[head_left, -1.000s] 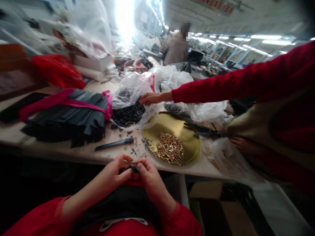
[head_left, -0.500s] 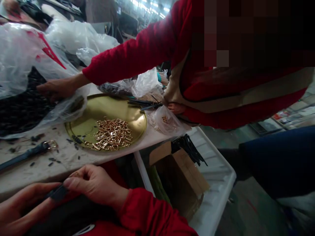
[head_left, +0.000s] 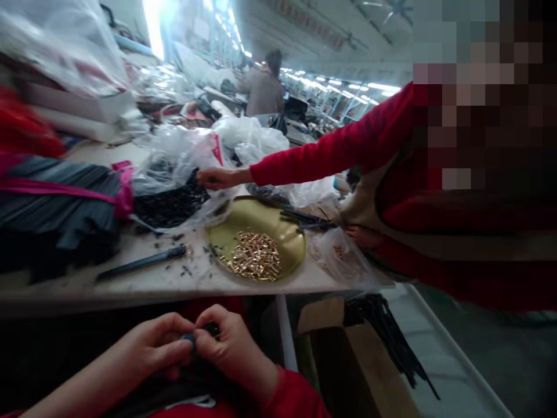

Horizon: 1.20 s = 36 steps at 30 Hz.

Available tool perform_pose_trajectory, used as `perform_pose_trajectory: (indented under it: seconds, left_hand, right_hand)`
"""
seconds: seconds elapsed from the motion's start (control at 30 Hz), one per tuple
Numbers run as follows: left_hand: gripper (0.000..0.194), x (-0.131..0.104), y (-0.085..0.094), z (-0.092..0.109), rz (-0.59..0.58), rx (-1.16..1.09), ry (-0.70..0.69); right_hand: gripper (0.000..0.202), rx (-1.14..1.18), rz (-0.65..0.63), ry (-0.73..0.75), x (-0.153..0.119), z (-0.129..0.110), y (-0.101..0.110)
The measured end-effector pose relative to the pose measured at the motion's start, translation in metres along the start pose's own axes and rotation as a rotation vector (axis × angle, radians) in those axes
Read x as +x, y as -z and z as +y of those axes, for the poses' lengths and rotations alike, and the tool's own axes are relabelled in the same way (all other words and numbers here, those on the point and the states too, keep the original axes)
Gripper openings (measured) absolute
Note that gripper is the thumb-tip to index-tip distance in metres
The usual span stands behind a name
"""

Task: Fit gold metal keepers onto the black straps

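Low in front of the table, my left hand [head_left: 159, 348] and my right hand [head_left: 237, 351] meet, both closed on a dark blue strap [head_left: 188, 337]. Only a short piece of it shows between my fingertips. A small gold glint appears inside my right hand, perhaps a buckle, though the fingers cover most of it. Beyond my hands is a round brass-coloured tray [head_left: 289, 226] bearing a heap of gold buckles [head_left: 256, 255]. Left of the tray lies a dark belt [head_left: 143, 264] with a gold buckle, among scattered small black pieces [head_left: 186, 271].
A co-worker's hand [head_left: 221, 177] touches an open plastic bag of small black pieces [head_left: 169, 204]. Bundled dark straps [head_left: 65, 197] tied with pink lie at left. Right are a small clear bag [head_left: 348, 261], a cardboard box [head_left: 374, 366] and hanging black straps [head_left: 391, 331].
My view has swung up and left, so more of the table's left side and the room appears. My hands have come closer together at the strap. The co-worker's hand stays at the bag.
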<state>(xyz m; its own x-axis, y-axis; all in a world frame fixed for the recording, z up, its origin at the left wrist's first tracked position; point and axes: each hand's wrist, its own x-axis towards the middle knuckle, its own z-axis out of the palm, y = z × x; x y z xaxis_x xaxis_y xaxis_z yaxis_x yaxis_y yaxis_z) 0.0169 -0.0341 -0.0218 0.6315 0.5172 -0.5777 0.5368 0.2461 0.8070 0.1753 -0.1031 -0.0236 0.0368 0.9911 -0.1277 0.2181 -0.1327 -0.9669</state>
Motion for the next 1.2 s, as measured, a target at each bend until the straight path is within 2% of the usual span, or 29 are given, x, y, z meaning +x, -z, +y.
perform_pose_trajectory:
  seconds: [0.1,0.2,0.33,0.47,0.53,0.67,0.8,0.87,0.93,1.03,1.1,1.2]
  left_hand:
    - [0.034,-0.018,-0.005,0.014,-0.044,-0.102,-0.018]
    - [0.031,-0.03,0.0,0.018,-0.108,-0.183,-0.007]
    - [0.032,-0.041,0.007,0.016,-0.13,-0.179,-0.032]
    - [0.028,-0.036,0.003,0.006,-0.135,-0.139,-0.029]
    - [0.026,-0.031,0.001,0.0,-0.117,-0.136,-0.054]
    - [0.023,-0.026,0.005,-0.005,-0.115,-0.027,-0.039]
    - [0.031,-0.022,0.013,0.003,-0.108,0.184,-0.04]
    - [0.033,-0.016,0.024,0.01,-0.067,0.277,-0.079]
    - [0.034,-0.006,0.044,0.016,0.024,0.45,-0.143]
    - [0.027,0.018,0.088,0.017,0.322,0.793,-0.265]
    - [0.026,0.038,0.116,0.011,0.495,0.944,-0.312]
    - [0.024,0.063,0.141,-0.001,0.622,1.154,-0.274]
  right_hand:
    - [0.007,0.106,-0.061,-0.069,-0.008,0.009,-0.006]
    - [0.009,0.109,-0.111,-0.073,-0.011,0.015,-0.01]
    - [0.011,0.012,-0.15,-0.028,-0.011,0.012,-0.011]
    - [0.01,-0.047,-0.23,-0.014,-0.012,0.008,-0.012]
    - [0.013,-0.07,-0.191,-0.006,-0.014,0.011,-0.015]
    - [0.02,-0.105,-0.012,0.026,-0.018,0.022,-0.023]
    - [0.019,-0.092,0.021,0.098,-0.007,0.027,-0.03]
    - [0.018,-0.069,0.013,0.126,0.008,0.024,-0.033]
    - [0.023,-0.058,0.027,0.139,0.029,0.019,-0.035]
    - [0.055,-0.095,0.08,0.132,0.064,0.012,-0.033]
    - [0.065,-0.145,0.126,0.114,0.08,0.008,-0.03]
    - [0.046,-0.226,0.149,0.127,0.085,0.004,-0.028]
